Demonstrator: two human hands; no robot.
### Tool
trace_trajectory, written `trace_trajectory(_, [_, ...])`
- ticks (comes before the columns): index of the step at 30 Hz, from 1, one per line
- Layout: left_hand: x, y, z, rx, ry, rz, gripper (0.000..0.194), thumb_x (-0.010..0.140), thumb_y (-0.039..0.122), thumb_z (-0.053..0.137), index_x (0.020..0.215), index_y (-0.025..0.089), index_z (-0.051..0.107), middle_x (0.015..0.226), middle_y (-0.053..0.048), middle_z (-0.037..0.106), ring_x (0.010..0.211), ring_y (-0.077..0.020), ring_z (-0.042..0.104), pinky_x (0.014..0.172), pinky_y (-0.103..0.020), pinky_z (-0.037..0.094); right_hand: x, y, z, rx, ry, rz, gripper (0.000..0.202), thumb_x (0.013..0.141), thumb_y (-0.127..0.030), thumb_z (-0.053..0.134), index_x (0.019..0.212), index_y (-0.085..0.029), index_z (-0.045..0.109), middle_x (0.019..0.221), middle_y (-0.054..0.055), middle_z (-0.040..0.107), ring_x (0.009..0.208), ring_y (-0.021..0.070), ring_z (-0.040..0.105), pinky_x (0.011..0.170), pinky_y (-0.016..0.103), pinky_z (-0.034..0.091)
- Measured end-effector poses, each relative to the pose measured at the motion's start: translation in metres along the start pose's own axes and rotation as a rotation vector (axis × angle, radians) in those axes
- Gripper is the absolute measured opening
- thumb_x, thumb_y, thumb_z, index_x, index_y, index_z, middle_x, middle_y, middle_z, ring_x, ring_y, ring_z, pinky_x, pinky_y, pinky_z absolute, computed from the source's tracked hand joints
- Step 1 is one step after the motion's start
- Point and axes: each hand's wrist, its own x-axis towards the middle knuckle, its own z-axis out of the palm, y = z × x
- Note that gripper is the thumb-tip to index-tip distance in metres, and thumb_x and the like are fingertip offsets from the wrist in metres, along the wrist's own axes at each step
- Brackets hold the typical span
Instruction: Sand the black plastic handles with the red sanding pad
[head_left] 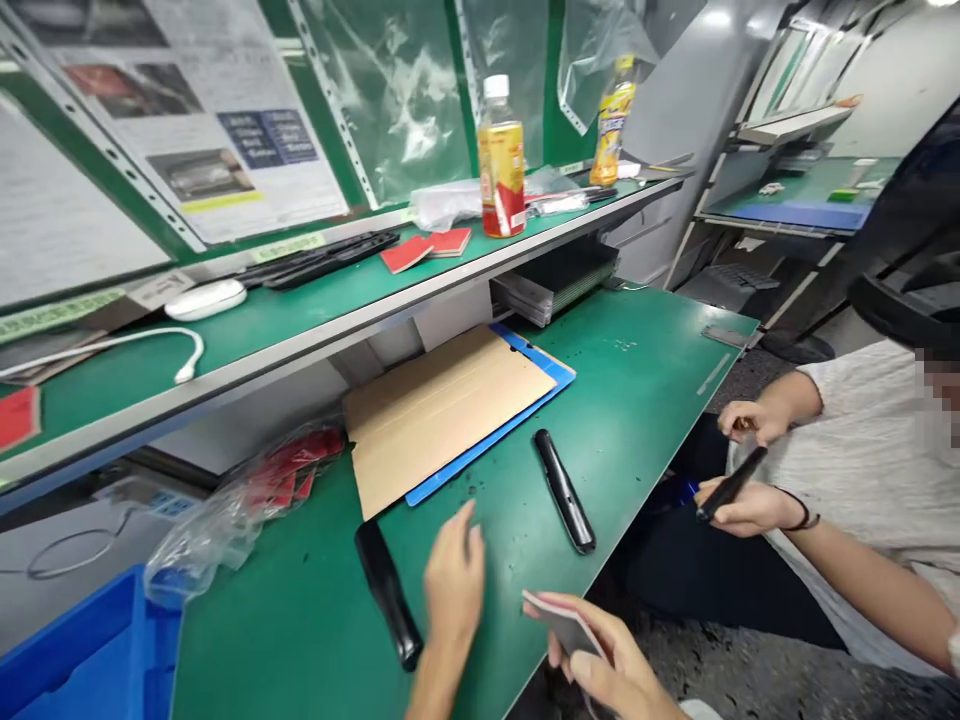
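My left hand [454, 575] is over the green table, fingers together and extended, with nothing visible in it. Just left of it lies a black handle-shaped part [388, 595]. My right hand [611, 655] pinches a thin grey pad with a reddish edge [574, 630] near the table's front edge. A second black part [564, 492] with small openings rests on the table, beyond and between my hands. Behind them, a brown cardboard sheet [450, 410] lies on a blue sheet [491, 440].
At the right a seated person holds a black part [733, 484]. A plastic bag of red pads [289, 475] and a blue bin [82, 650] are at the left. The shelf [337, 305] above the table carries a red-yellow bottle [502, 165].
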Motion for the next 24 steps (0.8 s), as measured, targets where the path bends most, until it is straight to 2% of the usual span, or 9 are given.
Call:
trace_trajectory(2, [0.019, 0.042, 0.046, 0.078, -0.099, 0.123, 0.032, 0.099, 0.017, 0.054, 0.130, 0.020, 0.060, 0.129, -0.011, 0.063, 0.113, -0.0244, 0.062, 0.094, -0.044, 0.055, -0.012, -0.013, -0.021, 0.021, 0.064, -0.032, 0.060, 0.082, -0.062, 0.069, 0.130, -0.028, 0.067, 0.129, 0.012, 0.068, 0.095, 0.0240, 0.063, 0.092, 0.039, 0.050])
trace_trajectory(5, [0.058, 0.085, 0.102, 0.208, -0.249, 0.299, 0.030, 0.095, 0.007, 0.053, 0.118, 0.019, 0.067, 0.132, -0.014, 0.061, 0.119, -0.0285, 0.058, 0.095, -0.048, 0.052, -0.029, -0.033, -0.053, 0.002, 0.173, -0.068, 0.060, 0.083, -0.065, 0.065, 0.128, -0.026, 0.069, 0.103, 0.010, 0.073, 0.086, 0.0237, 0.061, 0.088, 0.037, 0.049])
trace_trajectory(7, [0.081, 0.095, 0.120, 0.259, -0.354, 0.433, 0.017, 0.092, 0.010, 0.061, 0.106, 0.016, 0.069, 0.132, -0.012, 0.061, 0.123, -0.0299, 0.057, 0.098, -0.052, 0.050, -0.039, -0.041, -0.074, -0.006, 0.256, -0.081, 0.058, 0.083, -0.065, 0.064, 0.126, -0.026, 0.071, 0.092, 0.009, 0.071, 0.081, 0.0224, 0.058, 0.083, 0.034, 0.049])
trace_trajectory(9, [0.098, 0.092, 0.123, 0.275, -0.461, 0.569, 0.008, 0.091, 0.016, 0.067, 0.099, 0.014, 0.069, 0.125, -0.009, 0.065, 0.120, -0.0273, 0.059, 0.099, -0.051, 0.051, -0.048, -0.043, -0.092, 0.010, 0.318, -0.073, 0.056, 0.084, -0.064, 0.063, 0.125, -0.026, 0.072, 0.091, 0.008, 0.069, 0.077, 0.0212, 0.056, 0.076, 0.032, 0.049])
trace_trajectory(13, [0.111, 0.075, 0.099, 0.261, -0.530, 0.721, 0.005, 0.091, 0.015, 0.068, 0.096, 0.014, 0.069, 0.117, -0.007, 0.070, 0.118, -0.0245, 0.062, 0.098, -0.046, 0.054, -0.056, -0.038, -0.120, 0.058, 0.306, -0.074, 0.055, 0.088, -0.062, 0.060, 0.127, -0.025, 0.071, 0.089, 0.009, 0.068, 0.075, 0.0205, 0.055, 0.072, 0.031, 0.050])
trace_trajectory(17, [0.080, 0.068, 0.058, 0.275, -0.278, 0.631, 0.025, 0.095, 0.005, 0.048, 0.099, 0.018, 0.069, 0.137, -0.011, 0.062, 0.138, -0.0260, 0.048, 0.110, -0.047, 0.047, -0.042, -0.040, -0.130, 0.077, 0.341, -0.071, 0.054, 0.089, -0.060, 0.061, 0.131, -0.026, 0.067, 0.104, 0.011, 0.070, 0.082, 0.0219, 0.060, 0.078, 0.032, 0.053])
trace_trajectory(20, [0.031, 0.073, 0.023, 0.307, -0.021, 0.511, 0.025, 0.095, 0.008, 0.046, 0.095, 0.019, 0.068, 0.143, -0.014, 0.054, 0.146, -0.0325, 0.037, 0.112, -0.053, 0.043, -0.019, -0.040, -0.112, 0.053, 0.336, -0.068, 0.063, 0.085, -0.058, 0.069, 0.139, -0.028, 0.058, 0.129, 0.012, 0.065, 0.103, 0.0253, 0.063, 0.089, 0.035, 0.054])
trace_trajectory(22, [-0.003, 0.081, 0.002, 0.334, 0.144, 0.471, 0.020, 0.093, 0.008, 0.051, 0.091, 0.020, 0.068, 0.141, -0.016, 0.053, 0.145, -0.0354, 0.037, 0.110, -0.054, 0.043, -0.004, -0.035, -0.084, 0.042, 0.234, -0.100, 0.076, 0.079, -0.056, 0.076, 0.145, -0.028, 0.050, 0.136, 0.011, 0.062, 0.111, 0.0265, 0.063, 0.092, 0.036, 0.055])
trace_trajectory(24, [-0.030, 0.092, -0.016, 0.340, 0.233, 0.458, 0.021, 0.091, 0.006, 0.055, 0.095, 0.022, 0.068, 0.141, -0.013, 0.053, 0.144, -0.0344, 0.039, 0.111, -0.054, 0.041, 0.007, -0.028, -0.051, 0.025, 0.080, -0.142, 0.083, 0.073, -0.049, 0.081, 0.146, -0.028, 0.049, 0.143, 0.011, 0.058, 0.123, 0.0285, 0.060, 0.100, 0.039, 0.052])
